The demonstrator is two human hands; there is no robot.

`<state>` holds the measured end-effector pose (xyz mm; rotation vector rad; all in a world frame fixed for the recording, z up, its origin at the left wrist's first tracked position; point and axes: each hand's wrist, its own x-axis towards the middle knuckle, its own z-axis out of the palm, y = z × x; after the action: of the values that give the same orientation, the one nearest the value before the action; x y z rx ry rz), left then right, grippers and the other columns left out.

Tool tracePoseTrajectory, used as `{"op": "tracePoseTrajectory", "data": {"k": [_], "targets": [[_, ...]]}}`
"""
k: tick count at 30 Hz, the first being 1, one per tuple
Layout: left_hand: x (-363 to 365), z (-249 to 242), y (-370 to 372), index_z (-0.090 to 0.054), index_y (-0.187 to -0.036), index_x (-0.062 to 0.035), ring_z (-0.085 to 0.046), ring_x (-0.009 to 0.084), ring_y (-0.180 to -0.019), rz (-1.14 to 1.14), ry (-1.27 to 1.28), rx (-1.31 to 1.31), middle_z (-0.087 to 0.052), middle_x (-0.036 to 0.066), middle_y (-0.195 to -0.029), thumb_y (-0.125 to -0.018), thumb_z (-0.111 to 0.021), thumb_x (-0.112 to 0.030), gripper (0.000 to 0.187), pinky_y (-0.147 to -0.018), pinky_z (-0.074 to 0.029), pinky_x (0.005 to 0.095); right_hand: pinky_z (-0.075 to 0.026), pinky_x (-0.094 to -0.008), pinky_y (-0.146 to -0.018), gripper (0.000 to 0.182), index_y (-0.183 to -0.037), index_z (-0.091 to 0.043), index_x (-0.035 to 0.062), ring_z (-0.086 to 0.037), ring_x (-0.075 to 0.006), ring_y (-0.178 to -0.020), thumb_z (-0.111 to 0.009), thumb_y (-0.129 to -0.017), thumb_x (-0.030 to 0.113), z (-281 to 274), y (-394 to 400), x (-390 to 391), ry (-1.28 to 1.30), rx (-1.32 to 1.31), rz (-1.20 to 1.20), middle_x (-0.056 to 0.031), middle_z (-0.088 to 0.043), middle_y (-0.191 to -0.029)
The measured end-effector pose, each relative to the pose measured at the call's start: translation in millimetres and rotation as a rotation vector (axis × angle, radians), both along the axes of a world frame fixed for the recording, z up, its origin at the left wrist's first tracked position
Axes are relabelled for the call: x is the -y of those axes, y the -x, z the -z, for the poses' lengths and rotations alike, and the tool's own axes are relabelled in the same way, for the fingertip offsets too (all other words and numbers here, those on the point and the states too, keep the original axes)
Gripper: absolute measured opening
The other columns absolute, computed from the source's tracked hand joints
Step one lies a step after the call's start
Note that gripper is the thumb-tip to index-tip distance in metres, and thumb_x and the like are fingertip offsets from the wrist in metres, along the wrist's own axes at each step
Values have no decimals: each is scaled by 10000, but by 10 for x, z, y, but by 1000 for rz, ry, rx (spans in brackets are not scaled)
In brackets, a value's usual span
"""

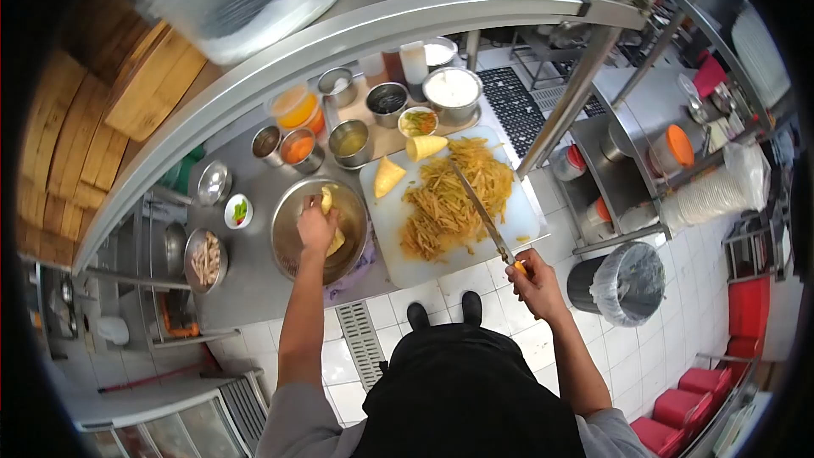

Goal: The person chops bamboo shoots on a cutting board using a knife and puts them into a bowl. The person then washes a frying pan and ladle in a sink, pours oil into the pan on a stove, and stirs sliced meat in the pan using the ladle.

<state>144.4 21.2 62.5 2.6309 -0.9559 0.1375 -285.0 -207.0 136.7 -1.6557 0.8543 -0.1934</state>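
Note:
My left hand [316, 227] reaches into a large steel bowl [290, 269], its fingers closed round a pale yellow piece [326, 199]. Another yellow piece lies lower in the bowl, partly behind the hand. My right hand [536, 282] grips the handle of a long knife [479, 209], whose blade points up and left over the white cutting board [388, 237]. Under and around the blade is a heap of yellow-brown shredded food [441, 203]. Two larger yellow pieces, one a wedge [388, 176] and one a cone [426, 147], rest on the board's far left part.
Small steel containers [350, 142] and a bowl of white contents [452, 89] stand behind the board. At the left are a small white bowl [238, 212] and a bowl of pale strips [206, 261]. A metal shelf rail [407, 13] crosses above; a lined bin [627, 284] stands right.

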Motion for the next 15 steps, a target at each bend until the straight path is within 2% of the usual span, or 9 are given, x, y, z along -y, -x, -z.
{"op": "tracePoseTrajectory", "data": {"k": [2,5,7,10,13,14,15], "targets": [[154,-279,125,-611,-1195,0,-636,429,-1031,27,167,13,-587,194,-1225,-840,-724,-214,430,-865,-525,524,-470,-267,-494,224,-1070,-530,49,-565,-93,-586,-674,-971,190,31,82,-30,0,12,89,-34,-604,-728],[687,-372,147,-619,-1195,-18,-621,408,-1056,269,252,122,-584,182,-1222,-848,-701,-186,393,-887,-512,502,-477,-270,-499,227,-1042,-538,49,-575,-99,-575,-679,-968,211,49,115,-30,24,8,163,-35,-619,-722],[1103,-473,245,-632,-1194,-44,-584,358,-1131,404,158,151,-582,165,-1233,-852,-674,-166,365,-957,-466,479,-479,-270,-499,227,-1035,-538,50,-574,-100,-569,-679,-968,215,62,113,-11,48,3,200,-34,-628,-732],[1609,-303,364,-634,-1195,-63,-524,316,-1211,480,-152,187,-585,146,-1230,-846,-656,-153,361,-1018,-403,476,-453,-285,-492,242,-1032,-536,41,-562,-109,-546,-681,-966,223,58,50,49,152,-33,222,-43,-612,-673],[1738,-24,374,-622,-1233,-51,-496,331,-1242,514,-257,364,-572,170,-1261,-840,-645,-138,403,-1046,-374,490,-436,-320,-511,246,-1046,-543,31,-559,-146,-536,-684,-960,213,137,44,120,238,-57,234,-81,-595,-633],[1689,42,366,-608,-1262,-45,-489,343,-1253,520,-154,383,-560,187,-1286,-838,-644,-140,435,-1050,-374,491,-438,-329,-518,243,-1049,-546,29,-559,-160,-537,-684,-957,207,148,38,144,274,-70,235,-92,-596,-636],[1567,-147,439,-594,-1290,-39,-481,354,-1264,523,-50,403,-548,203,-1310,-836,-643,-141,469,-1054,-374,492,-439,-338,-525,241,-1052,-550,27,-560,-175,-539,-685,-955,201,147,43,179,311,-81,235,-102,-598,-638]]}}
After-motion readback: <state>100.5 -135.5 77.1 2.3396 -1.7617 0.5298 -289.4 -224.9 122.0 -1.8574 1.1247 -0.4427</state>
